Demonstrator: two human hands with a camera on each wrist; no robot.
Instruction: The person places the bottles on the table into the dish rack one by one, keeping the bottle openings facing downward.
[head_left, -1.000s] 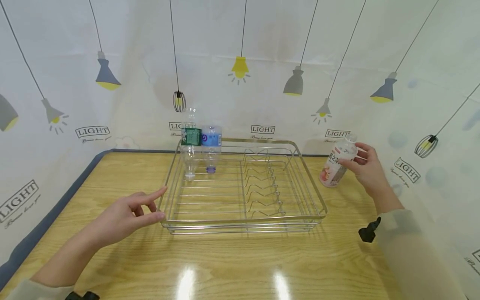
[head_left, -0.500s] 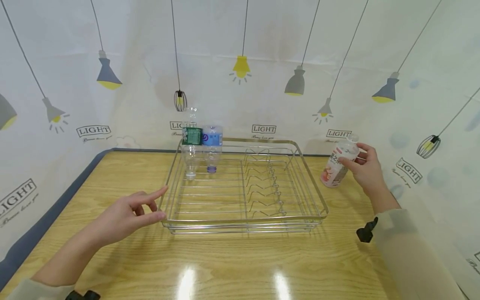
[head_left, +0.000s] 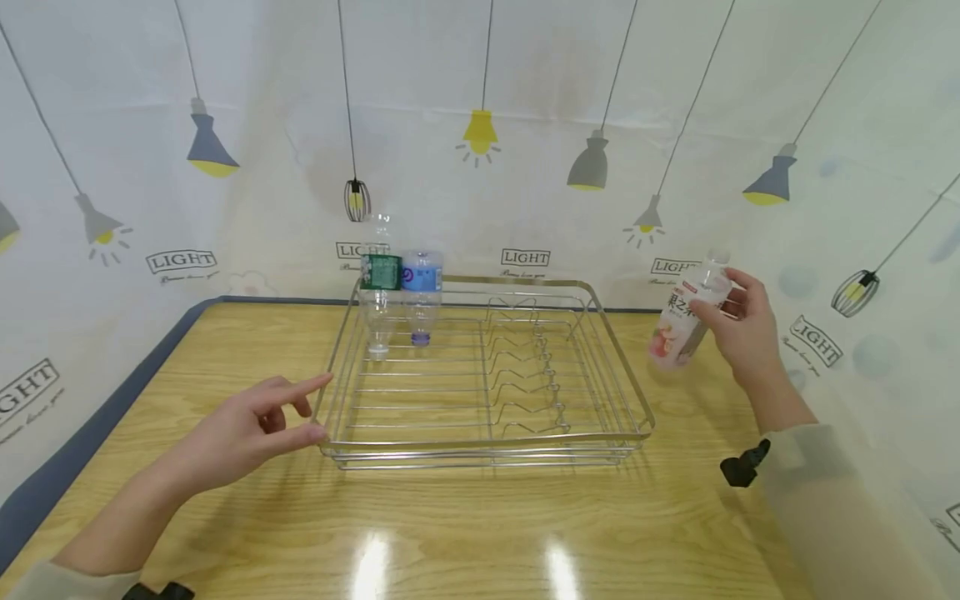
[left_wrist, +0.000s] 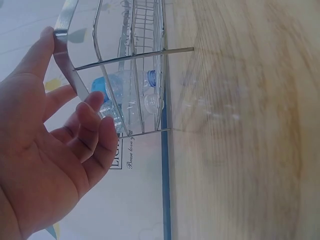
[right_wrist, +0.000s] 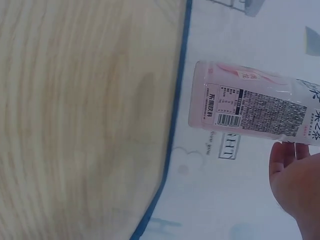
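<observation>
My right hand [head_left: 746, 329] holds a pink-labelled drink bottle [head_left: 686, 312] near its upper part, at the right of the table. The bottle leans slightly, its base lifted off the wood; the right wrist view shows its barcode side [right_wrist: 250, 102]. My left hand [head_left: 243, 429] rests index finger and thumb against the left rim of a wire dish rack [head_left: 487, 444]. In the left wrist view the remaining fingers [left_wrist: 82, 130] curl loosely beside the rim. Inside the rack, two clear bottles stand upside down at the back left: one green-labelled [head_left: 382, 272], one blue-labelled [head_left: 422, 278].
The rack has zigzag wire dividers [head_left: 525, 367] along its right half. Wooden table [head_left: 450, 525] surrounds it. A white sheet [head_left: 420, 75] printed with lamps hangs behind, and a blue edge [head_left: 105, 417] borders the table.
My right hand has lifted the pink-labelled drink bottle off the table, slightly up and to the right. My left hand has stayed at the rack's rim.
</observation>
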